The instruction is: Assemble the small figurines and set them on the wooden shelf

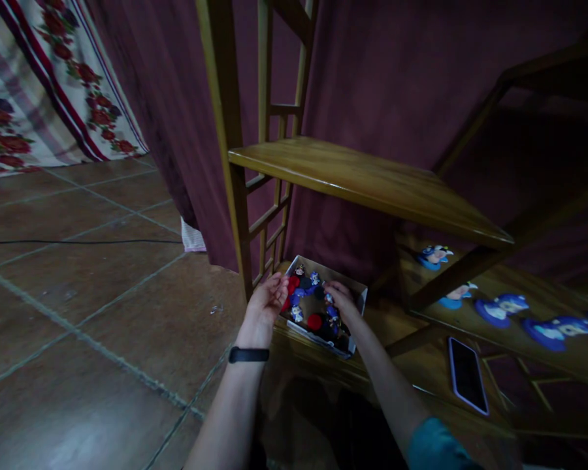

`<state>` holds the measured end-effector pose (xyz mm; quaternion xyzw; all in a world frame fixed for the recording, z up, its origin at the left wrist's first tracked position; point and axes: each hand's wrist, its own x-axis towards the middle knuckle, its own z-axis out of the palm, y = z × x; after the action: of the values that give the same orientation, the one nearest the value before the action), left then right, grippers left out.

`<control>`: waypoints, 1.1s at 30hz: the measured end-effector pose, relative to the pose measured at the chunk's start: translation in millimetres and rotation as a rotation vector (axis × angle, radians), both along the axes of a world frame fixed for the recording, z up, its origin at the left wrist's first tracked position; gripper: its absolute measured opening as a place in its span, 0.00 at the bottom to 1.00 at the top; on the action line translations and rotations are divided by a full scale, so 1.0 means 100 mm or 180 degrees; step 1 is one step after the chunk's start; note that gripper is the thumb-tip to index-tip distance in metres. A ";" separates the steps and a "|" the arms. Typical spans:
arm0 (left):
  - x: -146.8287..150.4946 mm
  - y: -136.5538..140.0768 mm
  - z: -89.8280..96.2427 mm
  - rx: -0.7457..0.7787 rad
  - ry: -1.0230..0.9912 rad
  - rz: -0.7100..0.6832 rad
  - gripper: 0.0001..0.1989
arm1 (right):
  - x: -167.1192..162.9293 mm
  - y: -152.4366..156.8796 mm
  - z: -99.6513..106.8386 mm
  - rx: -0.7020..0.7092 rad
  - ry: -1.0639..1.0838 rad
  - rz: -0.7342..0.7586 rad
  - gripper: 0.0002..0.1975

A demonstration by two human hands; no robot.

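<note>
A shallow cardboard box (pixel 360 295) with several small figurines on red, blue and black round bases sits on the bottom shelf. My left hand (pixel 269 298) is at the box's left edge, palm turned up and fingers loosely apart, with nothing in it. Inside the box, toward its right side, my right hand (pixel 340 297) has its fingers closed around a small figurine (pixel 328 298), partly hidden by the hand. A white and blue figurine (pixel 296 314) stands near the front left, close to a red base (pixel 314 322).
A wooden shelf board (pixel 353 173) juts out above the box, beside an upright post (pixel 232 196). Several blue-based figurines (pixel 502 307) stand on the right-hand shelf. A phone (pixel 468 375) lies below them. A black cable (pixel 78 242) crosses the tiled floor.
</note>
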<state>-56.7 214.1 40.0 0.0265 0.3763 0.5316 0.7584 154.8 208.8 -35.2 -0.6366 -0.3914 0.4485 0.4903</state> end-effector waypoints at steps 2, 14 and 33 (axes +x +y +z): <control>-0.02 0.01 -0.01 -0.0004 -0.0022 -0.0010 0.07 | -0.07 0.15 0.03 0.0099 -0.1192 0.0188 0.10; -0.16 0.03 0.01 0.0078 -0.0051 0.0029 0.08 | -0.47 0.42 0.07 -0.0562 -0.4060 0.1813 0.22; -0.13 0.05 -0.03 0.0078 -0.0206 0.0069 0.09 | 0.04 0.06 0.19 -0.0127 -0.3140 0.1438 0.12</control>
<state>-69.9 219.1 36.8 0.0144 0.3453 0.5449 0.7640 158.6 214.5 -16.3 -0.6808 -0.6936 0.1980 0.1276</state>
